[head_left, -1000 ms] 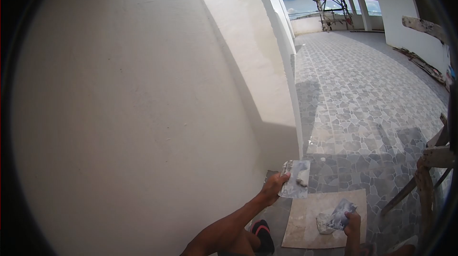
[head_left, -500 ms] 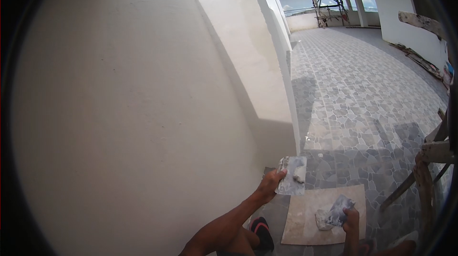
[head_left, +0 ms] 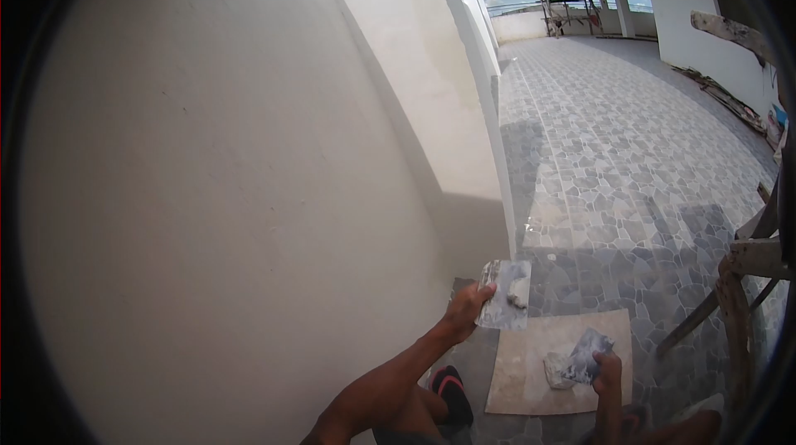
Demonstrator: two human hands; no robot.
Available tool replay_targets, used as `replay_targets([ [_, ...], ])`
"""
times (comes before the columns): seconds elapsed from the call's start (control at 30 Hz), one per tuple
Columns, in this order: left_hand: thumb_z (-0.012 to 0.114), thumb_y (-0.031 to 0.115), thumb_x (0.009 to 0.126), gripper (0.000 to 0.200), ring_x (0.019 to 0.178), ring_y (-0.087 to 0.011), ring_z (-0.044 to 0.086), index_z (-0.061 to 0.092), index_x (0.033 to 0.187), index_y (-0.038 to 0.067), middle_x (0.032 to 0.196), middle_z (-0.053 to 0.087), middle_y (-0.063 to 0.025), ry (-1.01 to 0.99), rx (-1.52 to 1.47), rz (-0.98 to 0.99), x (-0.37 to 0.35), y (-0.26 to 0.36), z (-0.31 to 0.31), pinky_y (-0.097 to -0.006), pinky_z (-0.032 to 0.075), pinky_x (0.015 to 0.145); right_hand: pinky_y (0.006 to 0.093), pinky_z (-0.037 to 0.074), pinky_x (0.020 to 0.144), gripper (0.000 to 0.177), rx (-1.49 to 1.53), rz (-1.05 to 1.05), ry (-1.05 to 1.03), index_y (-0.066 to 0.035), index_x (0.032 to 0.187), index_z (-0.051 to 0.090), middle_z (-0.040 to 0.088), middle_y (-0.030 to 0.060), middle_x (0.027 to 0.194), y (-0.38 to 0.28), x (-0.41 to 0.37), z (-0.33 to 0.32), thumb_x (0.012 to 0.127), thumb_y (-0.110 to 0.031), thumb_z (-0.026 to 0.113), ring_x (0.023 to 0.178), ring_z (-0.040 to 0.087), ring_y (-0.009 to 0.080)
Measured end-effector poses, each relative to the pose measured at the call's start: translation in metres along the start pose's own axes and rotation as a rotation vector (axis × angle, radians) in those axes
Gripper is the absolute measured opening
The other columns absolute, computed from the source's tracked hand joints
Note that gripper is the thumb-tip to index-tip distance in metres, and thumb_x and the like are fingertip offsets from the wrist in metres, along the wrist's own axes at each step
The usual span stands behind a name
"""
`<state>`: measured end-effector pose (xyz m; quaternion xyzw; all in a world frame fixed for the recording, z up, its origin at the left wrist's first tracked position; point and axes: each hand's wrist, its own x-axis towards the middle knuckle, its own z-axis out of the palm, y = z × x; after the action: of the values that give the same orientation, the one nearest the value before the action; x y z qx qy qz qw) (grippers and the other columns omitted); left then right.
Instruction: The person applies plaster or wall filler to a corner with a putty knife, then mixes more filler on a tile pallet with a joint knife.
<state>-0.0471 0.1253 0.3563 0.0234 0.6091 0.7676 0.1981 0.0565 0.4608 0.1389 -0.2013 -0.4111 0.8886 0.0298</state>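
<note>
My left hand (head_left: 468, 309) is closed on the edge of a flat putty scraper (head_left: 497, 314), tilted with its broad face towards me. A lump of pale putty (head_left: 517, 291) sticks to that face. Lower right, my right hand (head_left: 608, 372) grips a second scraper (head_left: 590, 352), its blade smeared with white. This blade overlaps a mound of putty (head_left: 555, 373) on a beige board (head_left: 514, 374), which lies flat on the floor.
A large smooth off-white wall (head_left: 224, 180) fills the left side. Grey stone-patterned tiles (head_left: 613, 147) stretch to the right. Rough wooden timbers (head_left: 734, 296) stand close at the right edge. My shoe (head_left: 450, 395) is beside the board.
The view has shifted slightly, so wall, floor and board appear a little higher and further left. Both hands keep their scrapers in nearly the same places.
</note>
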Motion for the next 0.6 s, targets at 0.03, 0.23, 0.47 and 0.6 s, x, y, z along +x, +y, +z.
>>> replay_targets([
  [0.03, 0.05, 0.025, 0.101, 0.031, 0.079, -0.0115, 0.063, 0.055, 0.112, -0.003, 0.094, 0.063, -0.0057, 0.002, 0.003, 0.002, 0.0, 0.0, 0.0, -0.0276, 0.052, 0.072, 0.0374, 0.054, 0.079, 0.035, -0.004, -0.002, 0.001, 0.004, 0.115, 0.06, 0.063, 0.0093, 0.099, 0.001, 0.001, 0.0, 0.081, 0.002, 0.055, 0.086, 0.065, 0.0232],
  [0.23, 0.05, 0.026, 0.101, 0.032, 0.079, -0.0121, 0.063, 0.054, 0.112, -0.004, 0.095, 0.063, -0.0064, -0.001, 0.011, -0.001, -0.002, 0.003, 0.001, -0.028, 0.053, 0.073, 0.0378, 0.054, 0.079, 0.034, -0.007, 0.005, -0.015, 0.003, 0.115, 0.06, 0.064, 0.0087, 0.099, 0.003, 0.002, -0.004, 0.081, 0.001, 0.056, 0.086, 0.065, 0.0219],
  [0.47, 0.049, 0.025, 0.102, 0.032, 0.079, -0.0124, 0.063, 0.054, 0.112, -0.005, 0.096, 0.063, -0.0071, 0.002, -0.009, 0.006, 0.0, 0.002, 0.001, -0.0287, 0.053, 0.072, 0.0365, 0.054, 0.077, 0.034, -0.075, -0.016, 0.039, 0.002, 0.115, 0.061, 0.064, 0.0076, 0.098, 0.006, 0.005, -0.008, 0.082, 0.003, 0.056, 0.085, 0.065, 0.0207],
  [0.6, 0.047, 0.023, 0.102, 0.031, 0.085, -0.0146, 0.066, 0.051, 0.115, -0.005, 0.101, 0.063, -0.0106, 0.026, 0.01, -0.015, -0.008, 0.006, 0.007, -0.0306, 0.055, 0.077, 0.0318, 0.053, 0.07, 0.025, -0.225, -0.055, 0.034, -0.001, 0.11, 0.063, 0.064, 0.0031, 0.088, 0.011, 0.015, -0.026, 0.086, -0.002, 0.057, 0.075, 0.064, 0.0156],
])
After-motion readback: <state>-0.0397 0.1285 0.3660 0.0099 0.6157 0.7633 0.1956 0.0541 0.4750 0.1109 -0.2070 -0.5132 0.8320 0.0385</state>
